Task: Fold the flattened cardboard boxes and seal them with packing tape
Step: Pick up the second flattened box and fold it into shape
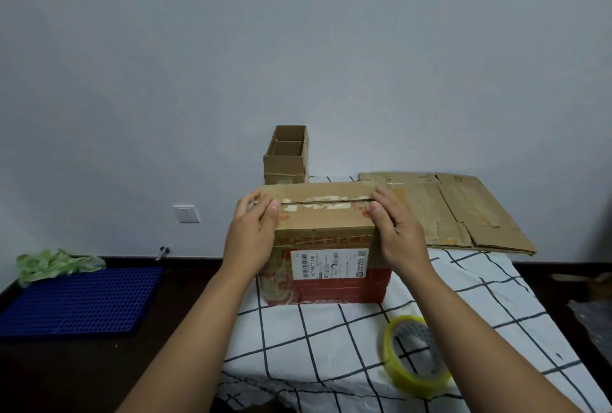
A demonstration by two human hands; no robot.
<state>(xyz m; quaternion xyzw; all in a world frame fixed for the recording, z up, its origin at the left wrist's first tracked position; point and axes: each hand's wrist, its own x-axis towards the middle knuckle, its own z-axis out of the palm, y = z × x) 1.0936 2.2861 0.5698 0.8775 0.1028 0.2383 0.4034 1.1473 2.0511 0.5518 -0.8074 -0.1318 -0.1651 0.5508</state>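
A folded cardboard box (pixel 326 240) with a red lower band and a white shipping label stands on the checked tablecloth (pixel 314 339). Its top flaps are closed, with a thin seam running between them. My left hand (pixel 253 230) wraps the box's top left corner, thumb pressing the top face. My right hand (pixel 395 230) holds the top right corner the same way. A roll of yellowish packing tape (pixel 415 354) lies on the cloth near my right forearm. A flattened cardboard box (pixel 463 213) lies at the back right.
A small open cardboard box (pixel 288 155) with a divider stands behind the folded one against the wall. On the dark floor to the left lie a blue perforated mat (pixel 79 301) and crumpled green plastic (pixel 53 263). A wall socket (pixel 186 213) is low left.
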